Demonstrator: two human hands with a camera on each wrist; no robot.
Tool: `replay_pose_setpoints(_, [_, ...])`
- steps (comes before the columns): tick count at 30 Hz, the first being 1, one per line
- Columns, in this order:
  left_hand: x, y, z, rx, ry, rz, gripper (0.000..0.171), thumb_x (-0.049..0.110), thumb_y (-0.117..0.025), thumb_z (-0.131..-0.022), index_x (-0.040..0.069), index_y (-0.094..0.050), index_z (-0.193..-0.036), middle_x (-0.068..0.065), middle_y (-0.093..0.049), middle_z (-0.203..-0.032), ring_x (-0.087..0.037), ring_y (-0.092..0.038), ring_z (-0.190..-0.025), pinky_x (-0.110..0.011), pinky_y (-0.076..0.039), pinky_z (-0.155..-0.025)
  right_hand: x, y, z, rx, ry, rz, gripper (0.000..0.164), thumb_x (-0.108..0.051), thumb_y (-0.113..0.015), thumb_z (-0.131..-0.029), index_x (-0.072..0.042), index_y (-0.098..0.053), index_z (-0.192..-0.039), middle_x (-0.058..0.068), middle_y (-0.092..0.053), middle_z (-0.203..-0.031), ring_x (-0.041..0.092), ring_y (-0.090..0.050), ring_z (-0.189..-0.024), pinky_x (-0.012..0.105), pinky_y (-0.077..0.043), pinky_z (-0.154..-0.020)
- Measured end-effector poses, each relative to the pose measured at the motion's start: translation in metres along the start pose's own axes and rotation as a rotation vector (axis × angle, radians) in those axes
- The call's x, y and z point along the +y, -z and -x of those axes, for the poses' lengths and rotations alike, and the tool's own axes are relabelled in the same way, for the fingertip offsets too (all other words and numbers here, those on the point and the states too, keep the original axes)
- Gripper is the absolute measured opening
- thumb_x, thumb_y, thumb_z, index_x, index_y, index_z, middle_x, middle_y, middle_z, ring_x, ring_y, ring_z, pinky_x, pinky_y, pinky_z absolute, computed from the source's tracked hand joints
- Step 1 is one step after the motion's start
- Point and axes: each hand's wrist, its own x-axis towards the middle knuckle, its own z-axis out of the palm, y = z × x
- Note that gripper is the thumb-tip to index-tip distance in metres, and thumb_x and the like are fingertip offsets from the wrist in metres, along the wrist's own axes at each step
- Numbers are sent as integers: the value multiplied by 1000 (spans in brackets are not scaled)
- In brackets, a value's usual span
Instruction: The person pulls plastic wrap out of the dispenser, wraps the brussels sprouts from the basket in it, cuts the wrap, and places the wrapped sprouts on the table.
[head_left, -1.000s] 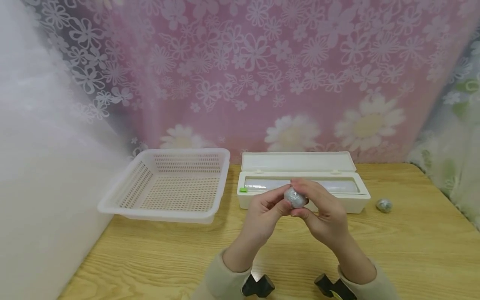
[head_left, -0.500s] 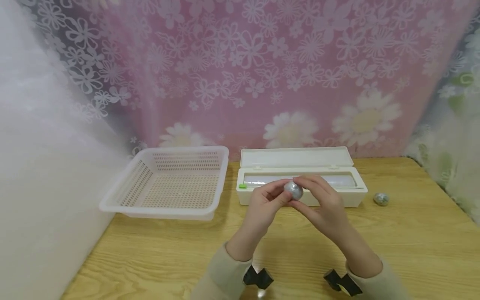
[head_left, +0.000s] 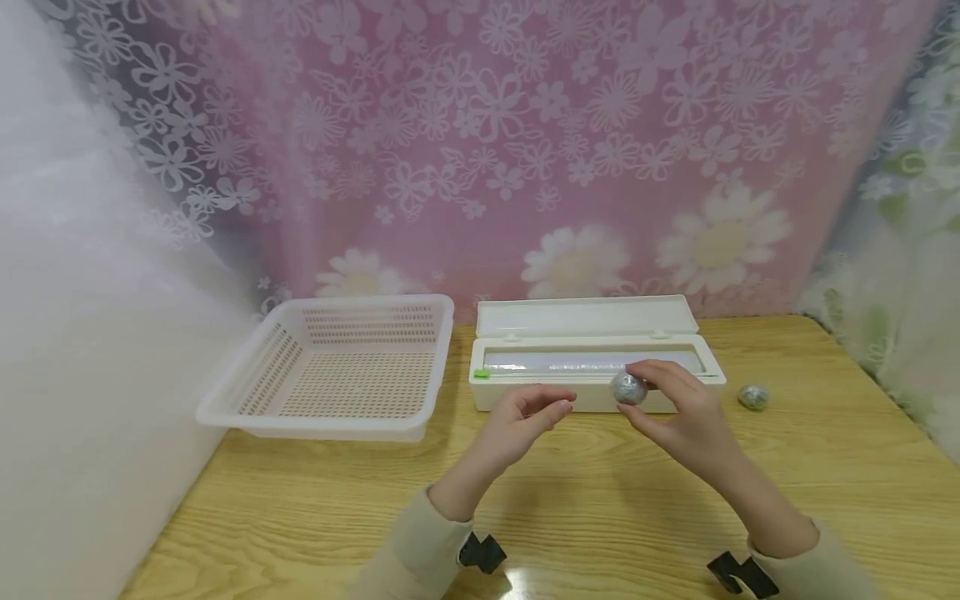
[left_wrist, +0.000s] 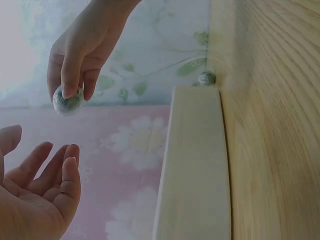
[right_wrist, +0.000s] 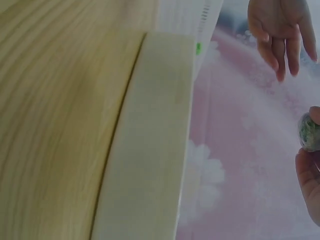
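Observation:
Between thumb and fingertips my right hand point(head_left: 693, 417) pinches a small round ball point(head_left: 628, 388) in shiny, crinkled clear film, held up before the cling film box. Greenish patches show through the wrap of this ball point(right_wrist: 308, 133) in the right wrist view. My left hand point(head_left: 513, 429) is in the air to its left, holding nothing, with fingers relaxed and apart from the ball. The left wrist view shows the left palm point(left_wrist: 40, 205) turned up. A long white cling film box point(head_left: 555, 397) stands behind the hands, its lid raised and a roll of film point(head_left: 555, 362) inside.
A second wrapped ball point(head_left: 753, 397) lies on the wooden table point(head_left: 570, 500) just right of the box. At the left stands a white perforated basket point(head_left: 322, 427). A pink floral curtain point(head_left: 450, 192) hangs behind the table, and a green clip point(head_left: 482, 374) sits at the box's left end.
Both hands held the ball earlier. The left hand has let go and drawn back left and down, while the right hand has moved right with the ball.

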Motion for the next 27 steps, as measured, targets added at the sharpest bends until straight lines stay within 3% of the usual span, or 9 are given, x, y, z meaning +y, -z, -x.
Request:
replay_pose_setpoints(5, [-3, 8, 11, 6, 41, -132, 25, 18, -52, -91, 4, -62, -108, -4, -61, -105, -12, -55, -94, -25, -45, -76, 9, 12, 11, -47, -50, 47, 52, -44, -52, -85, 5, -59, -98, 13, -59, -93, 12, -53, -81, 7, -39, -74])
replay_pose_setpoints(10, [5, 16, 23, 19, 72, -190, 24, 15, -51, -91, 1, -61, -107, -8, -61, -104, -19, -55, -95, -25, -45, -75, 22, 24, 25, -66, -41, 126, 53, -48, -48, -85, 3, -60, -97, 11, -59, -91, 12, -52, -76, 7, -39, -70])
replay_pose_setpoints(15, [-15, 26, 27, 24, 56, -232, 23, 16, -52, -91, 3, -62, -107, -8, -61, -104, -19, -56, -93, -25, -46, -74, 37, 41, 38, -133, -85, 141, 55, -48, -49, -83, 4, -60, -96, 11, -60, -89, 8, -52, -75, 6, -39, -66])
replay_pose_setpoints(18, [-27, 32, 28, 19, 36, -265, 23, 19, -53, -90, 4, -63, -105, -8, -62, -102, -16, -57, -90, -25, -47, -71, 46, 53, 47, -177, -133, 152, 47, -41, -59, -80, 3, -60, -95, 9, -59, -86, 4, -50, -75, 7, -39, -63])
replay_pose_setpoints(21, [-31, 36, 31, 11, 22, -310, 25, 22, -53, -90, 4, -63, -105, -6, -63, -101, -14, -57, -89, -24, -47, -69, 57, 64, 57, -227, -174, 197, 36, -14, -78, -67, 2, -61, -94, 6, -59, -85, 1, -49, -76, 6, -39, -63])
replay_pose_setpoints(25, [-32, 39, 33, 3, 25, -349, 27, 24, -53, -90, 5, -62, -106, -5, -62, -102, -13, -57, -90, -24, -47, -70, 72, 76, 69, -300, -223, 259, 48, 8, -78, -49, 2, -60, -94, 7, -59, -84, 2, -51, -73, 8, -42, -62])
replay_pose_setpoints(27, [-31, 40, 34, -2, 23, -353, 27, 24, -52, -90, 4, -62, -106, -8, -62, -103, -13, -57, -90, -24, -47, -70, 80, 82, 74, -340, -254, 273, 47, 7, -78, -51, 3, -60, -94, 9, -59, -84, 6, -53, -71, 14, -46, -59])
